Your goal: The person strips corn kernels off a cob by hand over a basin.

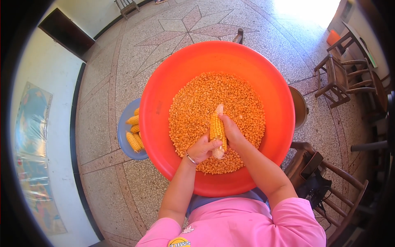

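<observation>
Both of my hands hold one partly shelled corn cob [218, 125] upright in the picture, over a wide red plastic basin [157, 102]. My left hand [203, 147] grips its lower end, the thumb lying across the cob where pale bare core shows. Around the upper right side of the cob, my right hand [232, 131] is closed, its thumb near the bare pale tip. Loose corn kernels [197, 105] cover the basin's bottom. Left of the basin, a blue basin [123, 146] holds several yellow corn cobs [133, 142], partly hidden by the red rim.
A brown bucket [299, 108] shows behind the basin's right rim. At the lower right stands a wooden chair [344, 177] with a phone-like dark device [311, 165] and cables. Another wooden chair [336, 75] is at the right. A wall runs along the left.
</observation>
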### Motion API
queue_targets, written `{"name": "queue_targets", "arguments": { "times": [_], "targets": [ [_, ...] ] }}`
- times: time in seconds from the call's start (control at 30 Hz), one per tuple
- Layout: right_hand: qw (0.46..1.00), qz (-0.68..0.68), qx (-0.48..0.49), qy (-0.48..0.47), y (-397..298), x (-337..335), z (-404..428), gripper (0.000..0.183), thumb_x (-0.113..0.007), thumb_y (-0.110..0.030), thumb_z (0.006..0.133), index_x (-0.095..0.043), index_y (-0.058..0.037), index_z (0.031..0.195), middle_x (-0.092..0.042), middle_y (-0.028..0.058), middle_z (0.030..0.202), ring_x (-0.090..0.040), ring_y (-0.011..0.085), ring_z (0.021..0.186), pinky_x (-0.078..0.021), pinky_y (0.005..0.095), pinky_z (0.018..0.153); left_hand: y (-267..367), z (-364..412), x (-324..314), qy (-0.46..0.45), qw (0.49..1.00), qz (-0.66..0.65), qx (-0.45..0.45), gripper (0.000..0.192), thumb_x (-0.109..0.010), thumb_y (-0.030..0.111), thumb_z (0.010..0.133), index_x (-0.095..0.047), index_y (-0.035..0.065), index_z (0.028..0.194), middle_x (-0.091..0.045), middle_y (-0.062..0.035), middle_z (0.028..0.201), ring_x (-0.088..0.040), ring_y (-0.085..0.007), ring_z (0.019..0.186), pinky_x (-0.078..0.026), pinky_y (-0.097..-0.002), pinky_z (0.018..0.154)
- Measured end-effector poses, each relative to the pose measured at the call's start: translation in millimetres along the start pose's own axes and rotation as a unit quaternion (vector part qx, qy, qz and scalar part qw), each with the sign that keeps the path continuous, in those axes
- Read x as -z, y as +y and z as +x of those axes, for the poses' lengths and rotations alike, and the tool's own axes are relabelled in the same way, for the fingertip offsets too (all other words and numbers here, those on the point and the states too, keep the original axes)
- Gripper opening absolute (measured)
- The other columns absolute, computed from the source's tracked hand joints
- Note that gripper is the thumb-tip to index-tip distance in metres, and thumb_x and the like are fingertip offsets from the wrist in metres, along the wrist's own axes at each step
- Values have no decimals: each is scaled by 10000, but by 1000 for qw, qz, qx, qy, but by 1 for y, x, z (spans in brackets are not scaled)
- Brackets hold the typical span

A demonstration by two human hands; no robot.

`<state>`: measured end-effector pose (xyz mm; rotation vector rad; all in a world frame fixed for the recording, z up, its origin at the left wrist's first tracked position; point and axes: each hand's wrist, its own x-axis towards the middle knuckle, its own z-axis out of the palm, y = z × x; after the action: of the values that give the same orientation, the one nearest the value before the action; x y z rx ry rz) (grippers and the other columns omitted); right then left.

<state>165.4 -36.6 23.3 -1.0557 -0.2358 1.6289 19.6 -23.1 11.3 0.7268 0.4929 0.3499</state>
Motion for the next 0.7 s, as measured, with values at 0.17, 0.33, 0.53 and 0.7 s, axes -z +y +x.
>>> {"name": "queue_targets", "arguments": {
  "times": [0.17, 0.33, 0.53, 0.7],
  "targets": [
    [998, -54, 34, -3, -1, -1, -2, 351, -446, -368, 901, -499, -39, 1012, -534, 55, 759, -514, 147, 643, -436, 299, 574, 2, 2, -2, 28, 999, -26, 9, 476, -623, 177, 844, -387, 40, 1234, -568, -87, 1029, -597, -204, 883, -512, -348, 756],
    [998, -54, 15, 5, -1, -2, -2, 350, -429, -375, 904, -492, -43, 994, -531, 59, 755, -516, 151, 638, -440, 302, 571, 2, 4, -4, 50, 998, -13, 26, 470, -600, 159, 856, -366, 60, 1252, -554, -68, 1027, -585, -183, 890, -514, -332, 744],
    [1000, -28, 10, 4, -3, -3, -3, 342, -427, -361, 909, -501, -35, 978, -539, 67, 755, -522, 159, 628, -444, 302, 580, 0, 2, -2, 53, 999, -4, 5, 395, -534, 244, 862, -449, 11, 1170, -599, -107, 973, -617, -238, 842, -518, -364, 773],
    [999, -42, 30, 5, -3, -1, -2, 346, -437, -345, 911, -508, -17, 996, -548, 67, 791, -525, 150, 681, -441, 295, 626, 3, 1, -3, 47, 992, -113, 38, 428, -543, 196, 869, -386, 72, 1247, -546, -64, 1023, -575, -181, 850, -507, -326, 761]
  ]
}}
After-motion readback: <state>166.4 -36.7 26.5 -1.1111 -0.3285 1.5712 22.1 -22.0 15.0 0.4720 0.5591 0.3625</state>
